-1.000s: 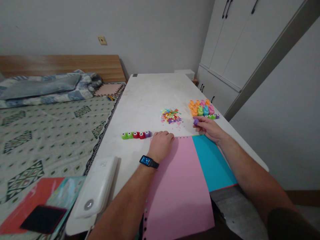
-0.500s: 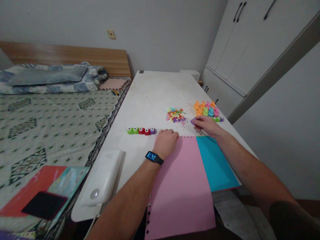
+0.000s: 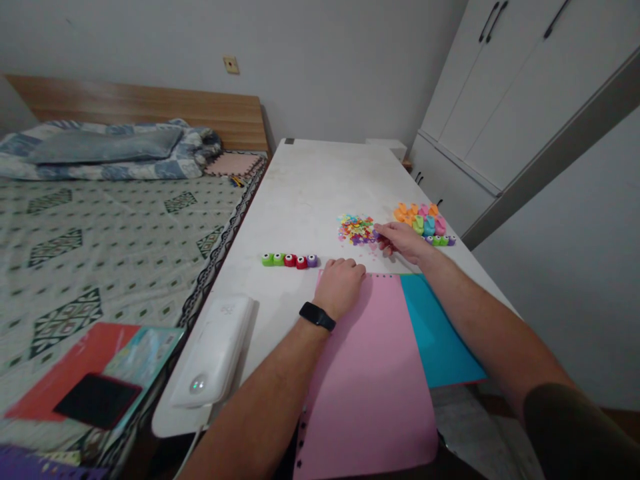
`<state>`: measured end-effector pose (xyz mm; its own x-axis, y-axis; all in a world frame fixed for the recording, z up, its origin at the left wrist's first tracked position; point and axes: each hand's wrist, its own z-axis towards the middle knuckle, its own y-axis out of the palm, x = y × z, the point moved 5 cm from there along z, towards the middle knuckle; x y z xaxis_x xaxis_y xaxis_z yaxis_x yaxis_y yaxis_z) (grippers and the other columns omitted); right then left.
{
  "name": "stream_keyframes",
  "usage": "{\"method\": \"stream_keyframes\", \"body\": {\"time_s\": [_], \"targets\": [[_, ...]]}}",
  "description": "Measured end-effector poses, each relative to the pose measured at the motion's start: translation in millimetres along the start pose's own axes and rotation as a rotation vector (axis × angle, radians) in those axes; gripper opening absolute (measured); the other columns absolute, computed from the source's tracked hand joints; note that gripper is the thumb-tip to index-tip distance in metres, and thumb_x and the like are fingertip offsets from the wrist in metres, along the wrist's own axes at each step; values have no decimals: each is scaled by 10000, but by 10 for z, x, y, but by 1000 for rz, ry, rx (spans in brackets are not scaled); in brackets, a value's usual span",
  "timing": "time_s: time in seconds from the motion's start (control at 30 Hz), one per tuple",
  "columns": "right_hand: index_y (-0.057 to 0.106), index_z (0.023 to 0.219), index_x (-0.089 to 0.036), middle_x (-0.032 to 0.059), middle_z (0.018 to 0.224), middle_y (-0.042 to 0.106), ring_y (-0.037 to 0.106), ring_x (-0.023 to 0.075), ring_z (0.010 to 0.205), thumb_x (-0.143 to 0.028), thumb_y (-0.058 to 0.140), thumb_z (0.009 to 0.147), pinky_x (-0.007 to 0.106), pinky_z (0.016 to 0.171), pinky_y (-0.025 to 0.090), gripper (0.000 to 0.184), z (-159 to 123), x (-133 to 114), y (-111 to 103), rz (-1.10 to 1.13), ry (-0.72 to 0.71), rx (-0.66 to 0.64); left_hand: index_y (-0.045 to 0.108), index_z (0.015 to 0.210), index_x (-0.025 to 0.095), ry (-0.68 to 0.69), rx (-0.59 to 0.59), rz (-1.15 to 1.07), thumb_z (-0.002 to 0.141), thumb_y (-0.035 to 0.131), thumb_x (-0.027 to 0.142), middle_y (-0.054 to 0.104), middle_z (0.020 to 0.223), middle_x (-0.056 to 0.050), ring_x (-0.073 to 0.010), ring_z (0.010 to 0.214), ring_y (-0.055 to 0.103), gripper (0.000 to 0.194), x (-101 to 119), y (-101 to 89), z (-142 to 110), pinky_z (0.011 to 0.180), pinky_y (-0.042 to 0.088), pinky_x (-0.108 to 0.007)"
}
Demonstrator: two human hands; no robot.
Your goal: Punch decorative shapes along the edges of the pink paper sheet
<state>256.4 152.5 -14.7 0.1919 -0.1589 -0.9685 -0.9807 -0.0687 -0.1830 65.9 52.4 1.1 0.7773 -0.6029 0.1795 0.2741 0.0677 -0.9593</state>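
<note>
My left hand [image 3: 341, 287], with a dark band at the wrist, rests with curled fingers on the top edge of a pink sheet of paper [image 3: 373, 373]. Small shapes are punched along that sheet's left and top edges. Beneath its right side lies a blue sheet [image 3: 440, 340]. My right hand [image 3: 404, 243] is closed in a pinch at the right edge of a heap of colourful paper cutouts [image 3: 356, 229]. A small purple paper piece [image 3: 376, 235] shows at its fingertips, partly hidden. Left of my left hand stands a row of craft punches with eyes [image 3: 290, 261].
More craft punches [image 3: 419, 219], orange, pink, green and blue, stand behind my right hand. A white device [image 3: 215, 353] with a cable lies at the table's left edge. On the bed are a dark phone [image 3: 99, 400] and a red sheet [image 3: 75, 370]. Cabinets [image 3: 500, 100] line the right.
My right hand has moved left to the heap of cutouts, carrying the purple piece. My left hand stays on the pink sheet. The watch display has gone dark, and the view has shifted slightly.
</note>
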Motion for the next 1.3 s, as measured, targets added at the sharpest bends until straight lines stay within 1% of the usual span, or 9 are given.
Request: {"method": "stream_keyframes", "body": {"time_s": [0.1,0.27,0.4,0.53,0.63,0.8,1.07,1.17,1.3], "targets": [[636,781,-155,63,659,669,576,106,474,-495,750,852,189,310,372,366,10,27,1,-3,-5,0,728,996,200,9,4,2,1024,459,277,698,976,-100,-243,964,618,281,2,7,-4,879,413,-400],[616,757,-158,17,546,616,475,76,369,-473,728,878,192,303,350,356,54,113,-21,-86,4,66,722,980,196,8,8,6,1025,463,295,701,966,-94,-245,960,621,281,-5,19,1,871,414,-404],[589,747,-168,-3,515,599,470,79,345,-447,744,870,198,306,352,342,71,151,-4,-97,21,49,719,995,189,-4,-5,1,1029,454,293,705,992,-102,-241,975,623,287,-10,18,7,880,413,-402],[568,745,-173,-4,523,598,476,81,341,-435,739,875,199,299,341,339,79,137,-39,-81,14,82,721,992,191,-3,5,-3,1029,452,298,703,986,-102,-245,968,624,292,-10,17,6,877,411,-403],[567,762,-174,4,540,603,474,79,345,-483,691,903,198,295,338,362,75,105,-74,-61,16,115,721,980,197,-3,15,1,1028,454,295,702,980,-98,-245,968,624,289,-9,14,1,876,411,-400],[584,783,-172,39,639,657,520,84,403,-498,703,885,190,282,299,362,22,48,-41,7,49,105,723,987,196,6,29,4,1025,453,281,699,985,-103,-244,963,627,286,-1,-7,-9,867,412,-397],[554,740,-183,-12,523,584,380,49,325,-417,739,861,182,285,191,322,-20,30,-2,-26,87,157,718,980,190,7,32,-6,1023,449,273,704,982,-104,-243,974,633,284,7,-15,-10,881,418,-402],[533,731,-190,-23,509,565,354,47,325,-384,729,863,181,286,178,307,-11,43,0,-16,100,184,718,994,185,1,15,-19,1021,451,262,704,999,-113,-241,1005,632,278,16,-20,-10,903,418,-402],[524,732,-194,-23,530,561,373,51,344,-401,705,874,180,288,198,310,-20,67,8,14,120,178,718,996,183,2,15,-21,1020,450,263,703,996,-116,-242,998,634,281,20,-21,-10,896,419,-404]]}}
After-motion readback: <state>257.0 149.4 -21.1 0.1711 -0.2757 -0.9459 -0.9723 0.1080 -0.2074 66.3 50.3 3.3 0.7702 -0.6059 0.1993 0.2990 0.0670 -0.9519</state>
